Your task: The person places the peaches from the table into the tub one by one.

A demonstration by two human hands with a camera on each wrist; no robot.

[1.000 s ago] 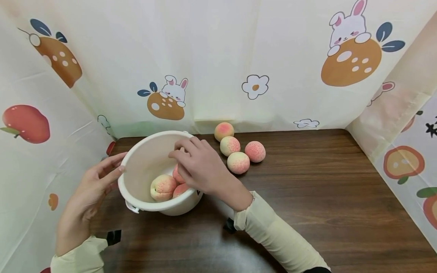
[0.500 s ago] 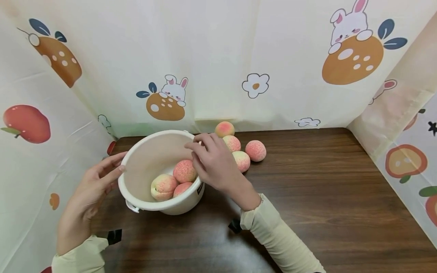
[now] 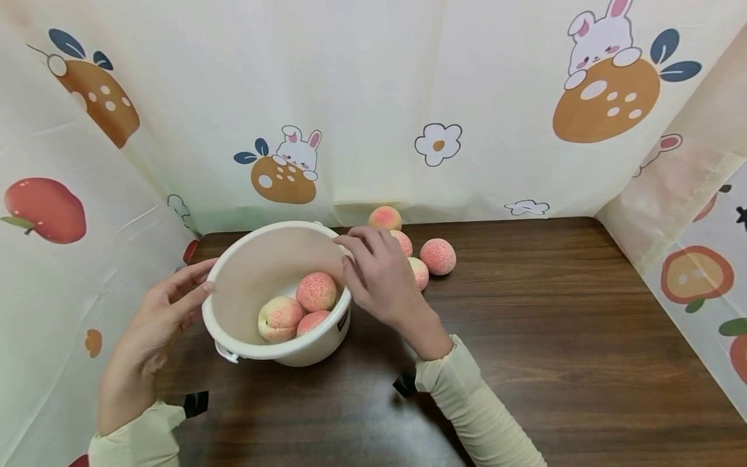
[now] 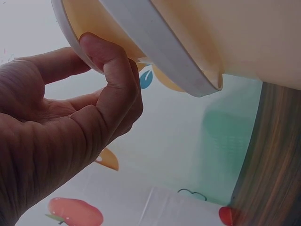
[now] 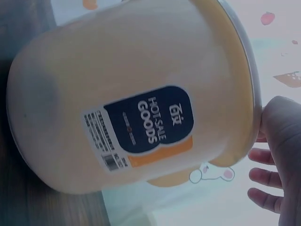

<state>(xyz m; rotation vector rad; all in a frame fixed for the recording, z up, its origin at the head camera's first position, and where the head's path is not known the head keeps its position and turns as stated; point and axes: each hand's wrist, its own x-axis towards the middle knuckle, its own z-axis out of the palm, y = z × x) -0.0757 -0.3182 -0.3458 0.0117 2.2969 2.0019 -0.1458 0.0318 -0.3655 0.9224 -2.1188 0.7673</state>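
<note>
A white plastic bucket (image 3: 251,259) stands at the left of the table, holding a pale yellow-and-pink peach (image 3: 280,320) and two pinker peaches (image 3: 316,292). At its left rim, my left hand (image 3: 160,318) pinches the edge between thumb and fingers; the left wrist view shows this hand (image 4: 94,94) up close. My right hand (image 3: 382,275) holds the opposite rim, its thumb against the edge and the other fingers loosely bent. In the right wrist view, the bucket's side carries a dark blue label (image 5: 150,120) beside the right hand (image 5: 282,141).
Several more peaches lie behind and right of my right hand, among them a pink one (image 3: 438,257) and a yellow-orange one (image 3: 384,218) by the back curtain (image 3: 373,97). The dark wooden table (image 3: 554,324) stretches right. Patterned curtains enclose the back and sides.
My right hand has come out from over the bucket's inside and moved right to its rim, uncovering the pink peach inside. The left hand stays at the left rim.
</note>
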